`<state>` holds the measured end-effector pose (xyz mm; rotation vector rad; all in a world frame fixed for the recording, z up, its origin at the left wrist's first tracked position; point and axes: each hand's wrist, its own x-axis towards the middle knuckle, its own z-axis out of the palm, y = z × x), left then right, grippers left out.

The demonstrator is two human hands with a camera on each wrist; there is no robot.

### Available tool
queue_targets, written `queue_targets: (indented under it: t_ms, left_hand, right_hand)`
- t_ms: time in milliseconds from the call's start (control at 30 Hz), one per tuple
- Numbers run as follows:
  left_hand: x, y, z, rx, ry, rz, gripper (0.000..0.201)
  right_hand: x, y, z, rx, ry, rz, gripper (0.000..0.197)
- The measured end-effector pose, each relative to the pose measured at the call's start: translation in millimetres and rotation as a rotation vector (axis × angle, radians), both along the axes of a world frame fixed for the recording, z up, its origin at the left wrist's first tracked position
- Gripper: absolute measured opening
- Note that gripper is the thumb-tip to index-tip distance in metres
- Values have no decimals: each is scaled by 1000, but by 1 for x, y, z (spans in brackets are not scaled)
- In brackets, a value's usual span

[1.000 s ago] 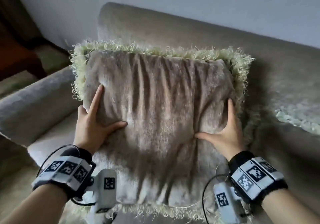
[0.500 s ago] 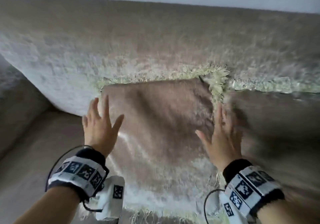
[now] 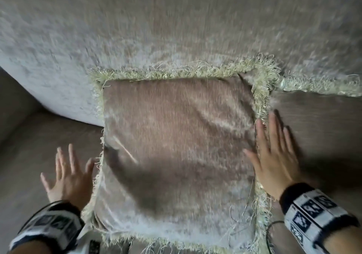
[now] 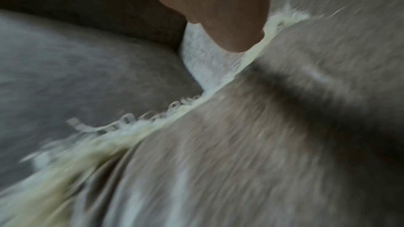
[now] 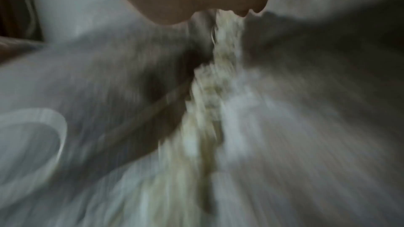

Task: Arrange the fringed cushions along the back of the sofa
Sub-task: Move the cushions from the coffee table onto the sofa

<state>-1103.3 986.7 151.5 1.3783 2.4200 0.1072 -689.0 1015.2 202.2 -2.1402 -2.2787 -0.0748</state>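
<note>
The cushion (image 3: 176, 140) is leaning against the sofa back (image 3: 176, 28), looking squishy, light and floppy, so I'm guessing grabbing both side edges works best, and both hands (image 3: 67, 177) (image 3: 274, 155) are hovering beside it, fingers spread, holding nothing.

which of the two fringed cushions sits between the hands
The tan velvet cushion with pale green fringe, fully in view against the sofa back. The other fringed cushion lies right of the right hand, cut off by the frame.

Head view steeply down over the fringed cushion (image 3: 176, 146); both wrist views (blurred) close along its side fringes.
</note>
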Motion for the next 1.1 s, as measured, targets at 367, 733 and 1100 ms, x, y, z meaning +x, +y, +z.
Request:
queue_targets:
  t_ms: [367,733,1100]
  left_hand:
    - [114,44,-17,202,-103,-345,72]
    - [-23,-68,-12,-59,-106,84,62]
    - [-33,-148,70,553,-183,612,31]
  right_hand:
    - [-101,36,-32,73,-74,201,65]
    - [-24,-25,-16,102,24,173,64]
    - [-266,-14,73,191,231,759,34]
